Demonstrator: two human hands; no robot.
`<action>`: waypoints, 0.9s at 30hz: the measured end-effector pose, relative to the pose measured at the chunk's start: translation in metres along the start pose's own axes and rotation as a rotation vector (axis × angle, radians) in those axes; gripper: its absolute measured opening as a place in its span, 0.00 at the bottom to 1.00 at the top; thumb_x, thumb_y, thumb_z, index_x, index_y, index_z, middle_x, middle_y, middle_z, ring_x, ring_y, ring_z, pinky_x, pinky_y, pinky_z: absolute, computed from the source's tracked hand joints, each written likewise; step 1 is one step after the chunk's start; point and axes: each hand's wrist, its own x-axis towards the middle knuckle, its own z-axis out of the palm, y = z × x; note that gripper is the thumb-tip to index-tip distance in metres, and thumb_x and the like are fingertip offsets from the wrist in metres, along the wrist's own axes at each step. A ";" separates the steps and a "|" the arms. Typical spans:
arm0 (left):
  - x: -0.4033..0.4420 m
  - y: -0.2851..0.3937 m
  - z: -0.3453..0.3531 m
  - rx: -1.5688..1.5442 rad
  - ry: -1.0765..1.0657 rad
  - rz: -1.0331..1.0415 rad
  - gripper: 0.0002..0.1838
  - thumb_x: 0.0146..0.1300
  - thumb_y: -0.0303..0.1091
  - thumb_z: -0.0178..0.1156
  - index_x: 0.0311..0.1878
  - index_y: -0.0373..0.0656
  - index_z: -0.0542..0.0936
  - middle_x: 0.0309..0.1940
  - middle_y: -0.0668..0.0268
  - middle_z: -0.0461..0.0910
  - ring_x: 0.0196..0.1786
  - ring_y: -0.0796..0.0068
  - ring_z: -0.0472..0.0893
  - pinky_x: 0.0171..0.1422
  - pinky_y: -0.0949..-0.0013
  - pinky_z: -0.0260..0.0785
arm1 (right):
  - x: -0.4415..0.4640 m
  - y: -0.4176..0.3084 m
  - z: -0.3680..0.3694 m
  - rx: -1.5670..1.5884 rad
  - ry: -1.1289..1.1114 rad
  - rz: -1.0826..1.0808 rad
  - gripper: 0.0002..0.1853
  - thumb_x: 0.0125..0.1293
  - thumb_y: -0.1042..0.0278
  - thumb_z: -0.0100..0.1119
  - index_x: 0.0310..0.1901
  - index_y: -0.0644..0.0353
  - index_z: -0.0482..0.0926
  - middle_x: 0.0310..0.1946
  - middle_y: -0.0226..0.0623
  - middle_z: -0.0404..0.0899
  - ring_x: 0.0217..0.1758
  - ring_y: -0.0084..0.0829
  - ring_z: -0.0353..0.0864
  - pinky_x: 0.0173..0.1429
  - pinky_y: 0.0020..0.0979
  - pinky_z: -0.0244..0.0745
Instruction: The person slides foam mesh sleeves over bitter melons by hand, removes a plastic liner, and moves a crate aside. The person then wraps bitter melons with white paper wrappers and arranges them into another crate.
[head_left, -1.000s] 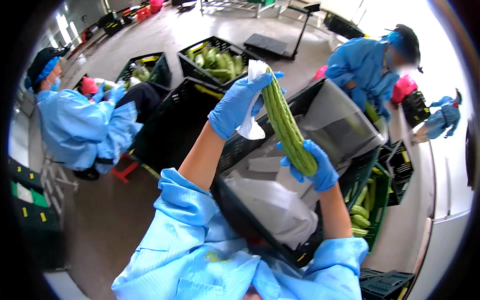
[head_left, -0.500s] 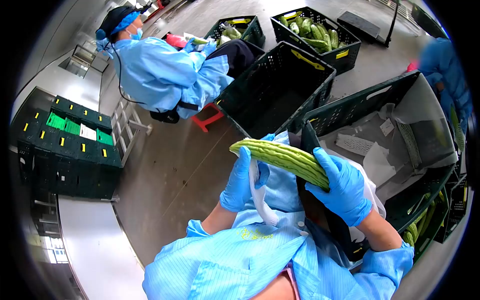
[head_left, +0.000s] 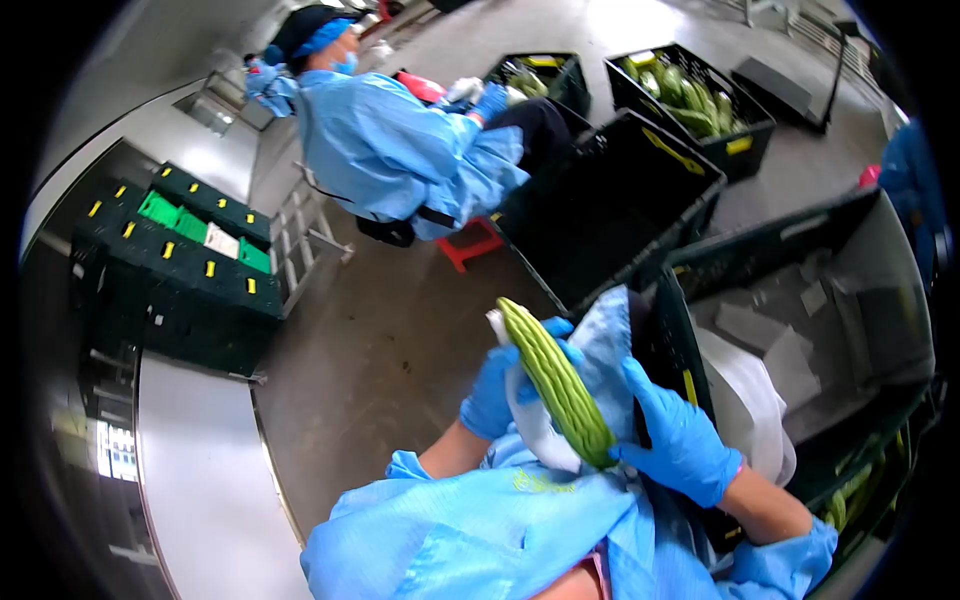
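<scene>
My left hand grips long green ridged gourd and limp white wrap, tilted before me. My right hand spread, one digit touching lower end. If left grip loosens, gourd may slip to grey floor.

Glare whitens the floor near the top edge, shadow fills the dark plastic crate above centre, and fisheye distortion bends lines toward blackened corners.

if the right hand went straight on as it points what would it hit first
Probably the green gourd: the right hand points its way and seems to touch its near end. The blue cloth just past the raised finger looks lower, though depth is unclear.
</scene>
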 end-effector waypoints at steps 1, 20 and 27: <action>-0.002 0.001 0.007 0.043 0.036 -0.036 0.35 0.66 0.53 0.54 0.69 0.38 0.66 0.53 0.50 0.79 0.51 0.64 0.82 0.58 0.64 0.77 | 0.003 -0.002 -0.002 0.032 -0.056 0.061 0.52 0.53 0.58 0.72 0.75 0.61 0.51 0.57 0.54 0.74 0.54 0.53 0.77 0.60 0.44 0.72; 0.022 0.007 0.026 0.135 0.035 0.028 0.43 0.68 0.60 0.55 0.73 0.35 0.58 0.55 0.53 0.78 0.52 0.66 0.82 0.59 0.64 0.77 | 0.002 -0.019 -0.014 0.372 -0.174 0.323 0.42 0.53 0.43 0.74 0.63 0.63 0.71 0.50 0.49 0.81 0.51 0.39 0.84 0.58 0.33 0.77; 0.005 0.013 0.007 0.294 0.126 0.003 0.39 0.61 0.42 0.65 0.71 0.34 0.63 0.49 0.58 0.82 0.47 0.72 0.83 0.45 0.78 0.74 | -0.007 0.014 0.027 -0.279 0.005 0.083 0.46 0.51 0.48 0.74 0.68 0.61 0.64 0.34 0.45 0.78 0.35 0.44 0.79 0.36 0.42 0.75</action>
